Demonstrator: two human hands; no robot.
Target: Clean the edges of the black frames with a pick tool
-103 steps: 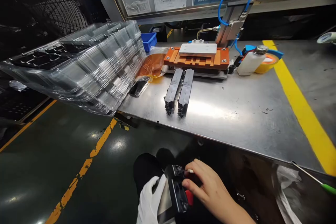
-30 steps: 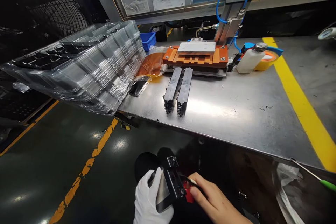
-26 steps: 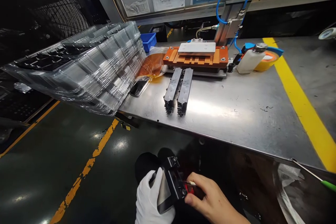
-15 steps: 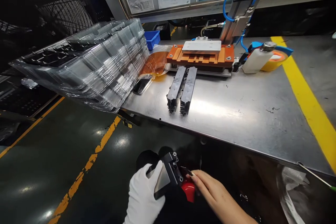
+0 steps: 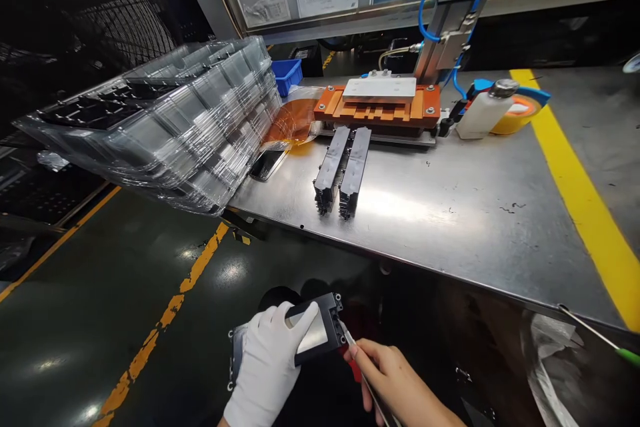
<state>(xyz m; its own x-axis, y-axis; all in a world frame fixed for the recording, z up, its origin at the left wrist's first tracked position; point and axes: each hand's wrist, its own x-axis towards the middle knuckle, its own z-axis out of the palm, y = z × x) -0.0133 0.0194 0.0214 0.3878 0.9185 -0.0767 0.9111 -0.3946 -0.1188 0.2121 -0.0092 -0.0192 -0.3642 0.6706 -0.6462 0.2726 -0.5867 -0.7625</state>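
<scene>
Gloved left hand (image 5: 267,363) grips a black part (image 5: 313,333); bare right hand (image 5: 395,387) pinches a thin tool (image 5: 350,341).

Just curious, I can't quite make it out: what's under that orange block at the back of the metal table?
Under the orange block a thin metal base plate shows, resting on the table. Anything beneath its middle is covered.

Left hand (image 5: 267,373): white knit cloth glove, matt. Right hand (image 5: 395,380): bare, gripping a thin bright-metal tool (image 5: 363,373). Flat black rectangular plastic part (image 5: 315,333): matt frame, glossy grey face. Brushed stainless-steel worktop (image 5: 450,213): smooth, reflective, lightly scuffed. Stack of clear thin plastic trays (image 5: 170,120): glossy. Orange fixture block (image 5: 377,107): matt, resin-like; pale metal plate on top. Two dark ribbed metal bars (image 5: 343,170): satin. Dark green floor (image 5: 100,307): glossy painted coat.
</scene>
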